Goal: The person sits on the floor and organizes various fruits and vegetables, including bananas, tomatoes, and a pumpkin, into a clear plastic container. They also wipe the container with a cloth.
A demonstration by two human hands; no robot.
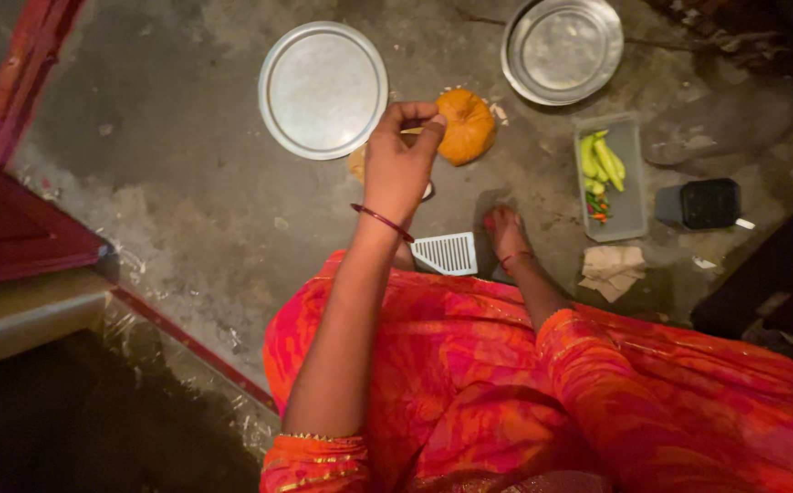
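Pumpkin [468, 126] is seen on the bare floor [187, 183], an orange, roundish piece set just at 5 o'clock of a flat round steel plate [323, 89] and at 7 o'clock of a second, deeper steel plate [562, 48]. No clear long axis can be made out on it; its broad rounded side is turned up toward the camera, and which way its stem end points cannot be told. The left hand [400, 162] is held out from the body with the forearm stretched toward 12 o'clock, a thin bangle at the wrist, and the fingers are curled down and pinched together at the pumpkin's 9 o'clock edge, touching it; whether a small piece is gripped between them cannot be told. The right hand [509, 236] is lowered to the floor at 5 o'clock of the pumpkin, beside a white slotted grater [448, 253]; its fingers are hidden, so its grip cannot be told. A grey tray [629, 196] of green chillies [601, 162] lies at 3 o'clock.
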